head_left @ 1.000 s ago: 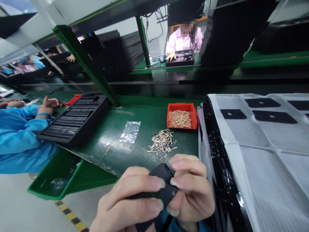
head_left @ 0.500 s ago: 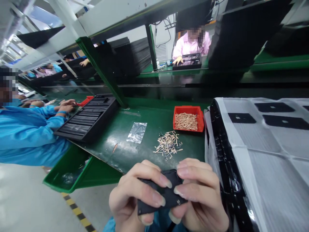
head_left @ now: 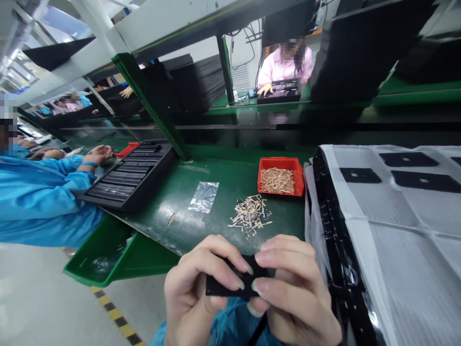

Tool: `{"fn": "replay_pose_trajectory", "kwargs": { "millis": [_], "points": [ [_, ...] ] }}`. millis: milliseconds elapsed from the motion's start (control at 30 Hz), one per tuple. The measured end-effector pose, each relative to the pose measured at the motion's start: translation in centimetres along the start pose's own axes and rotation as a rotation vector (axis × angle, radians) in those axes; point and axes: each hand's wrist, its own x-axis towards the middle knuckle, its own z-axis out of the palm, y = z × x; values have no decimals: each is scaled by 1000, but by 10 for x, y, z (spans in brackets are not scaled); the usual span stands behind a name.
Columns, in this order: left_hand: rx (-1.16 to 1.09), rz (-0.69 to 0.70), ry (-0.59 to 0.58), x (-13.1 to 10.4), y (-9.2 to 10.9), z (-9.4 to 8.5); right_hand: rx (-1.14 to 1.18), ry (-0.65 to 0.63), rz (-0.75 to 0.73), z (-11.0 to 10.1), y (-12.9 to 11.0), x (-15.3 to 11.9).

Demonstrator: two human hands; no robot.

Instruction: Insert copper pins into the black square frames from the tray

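Observation:
A small flat black rectangular part [head_left: 230, 284] is held up over the front edge of the bench. My left hand [head_left: 201, 278] grips its left side, fingers on top and thumb tip below. From the right, my right hand [head_left: 293, 283] pinches the same part, fingertips on its upper face. The fingers cover much of it, so its exact kind cannot be told. Beyond the hands lies a loose heap of small tan strip-like pieces [head_left: 251, 213]. Behind the heap, a red bin [head_left: 300, 180] holds many similar tan pieces.
A clear plastic bag [head_left: 203, 197] lies on the green bench [head_left: 173, 192]. To the right, trays under white sheeting [head_left: 382, 240] bear flat black parts. A black slotted tray [head_left: 131, 175] is at left, above a green bin [head_left: 144, 262]. A co-worker's blue sleeve [head_left: 39, 192] reaches in.
The black part has tilted, so its face looks narrower. My right hand has shifted slightly left. The co-worker's hands at left have moved a little.

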Motion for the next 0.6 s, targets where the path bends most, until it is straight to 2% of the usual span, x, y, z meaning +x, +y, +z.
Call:
{"fn": "replay_pose_trajectory", "kwargs": {
  "millis": [167,400,533,600],
  "points": [
    [86,19,-4,5,10,1,-88,-55,-41,-6,3,-3],
    [227,36,-28,2,22,2,-168,28,-44,1,0,-6],
    [252,-1,-55,-3,20,4,-265,150,-29,2,-3,-12],
    [253,-10,-65,-4,17,5,-252,78,2,-1,-2,-12]
  ]
}}
